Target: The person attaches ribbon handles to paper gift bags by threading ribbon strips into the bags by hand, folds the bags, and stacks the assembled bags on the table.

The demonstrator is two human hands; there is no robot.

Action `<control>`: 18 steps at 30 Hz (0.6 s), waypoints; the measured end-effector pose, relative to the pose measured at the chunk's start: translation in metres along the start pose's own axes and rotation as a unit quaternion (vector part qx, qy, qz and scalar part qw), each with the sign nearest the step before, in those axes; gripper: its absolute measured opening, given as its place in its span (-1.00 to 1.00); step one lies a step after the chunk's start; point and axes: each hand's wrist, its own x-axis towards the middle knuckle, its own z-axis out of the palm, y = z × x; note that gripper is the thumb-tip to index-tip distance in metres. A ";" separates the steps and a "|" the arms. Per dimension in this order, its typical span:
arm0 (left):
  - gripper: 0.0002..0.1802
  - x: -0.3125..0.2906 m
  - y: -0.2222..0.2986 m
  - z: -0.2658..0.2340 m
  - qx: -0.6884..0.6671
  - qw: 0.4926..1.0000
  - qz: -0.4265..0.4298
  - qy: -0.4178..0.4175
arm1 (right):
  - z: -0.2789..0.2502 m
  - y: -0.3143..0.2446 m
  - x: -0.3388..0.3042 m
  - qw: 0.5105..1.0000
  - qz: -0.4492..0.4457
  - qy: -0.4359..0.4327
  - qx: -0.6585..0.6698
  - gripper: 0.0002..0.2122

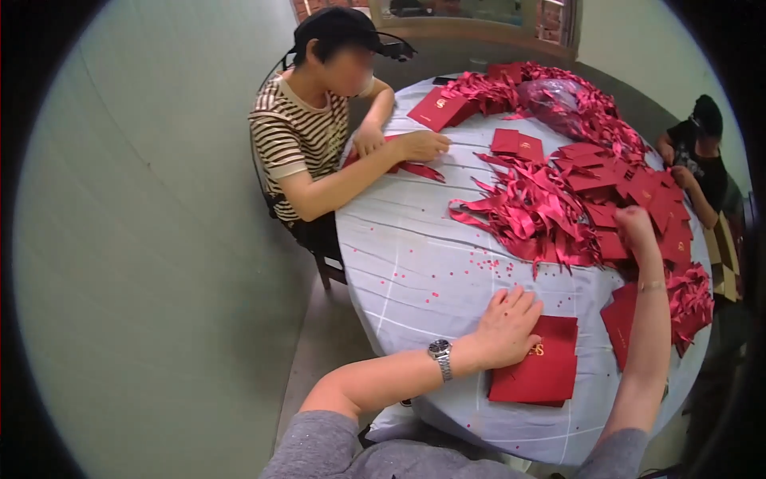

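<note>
The room has a pale green wall (144, 239) at left; a round table under a pale cloth (399, 311) fills the centre and right, with small red dots (433, 297) scattered over it.

Head view. The left hand (508, 326) lies flat, fingers extended, across the upper-left part of a stack of red folders (542, 387) at the near side of the table; it rests there and clasps nothing visible. The stack's edges are not flush. The right hand (636, 227) is at a heap of red folders (610, 246) beyond, fingers curled; whether it grips one cannot be determined.

Risks, as judged: a sideways push from the left hand could skew the stack, its layers being out of line already. Red ribbons (535, 211) lie tangled against the heap, so a folder pulled out could snag or drag its neighbours. The loose dots could cling to or get between folders.

Obscured: the right fingertips are indistinct against the red, and its forearm covers part of the folders beneath. The count in the stack cannot be read. A clear plastic bag (554, 96) shows glare over its contents. A co-worker in stripes (299, 136) handles red material partly screened by an arm; another person (694, 164) at right is dim near the rim.
</note>
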 end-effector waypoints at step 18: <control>-0.38 0.000 0.003 0.004 -0.024 1.000 -0.004 0.018 | 0.046 -0.022 -0.080 0.947 0.013 0.058 0.316 -0.90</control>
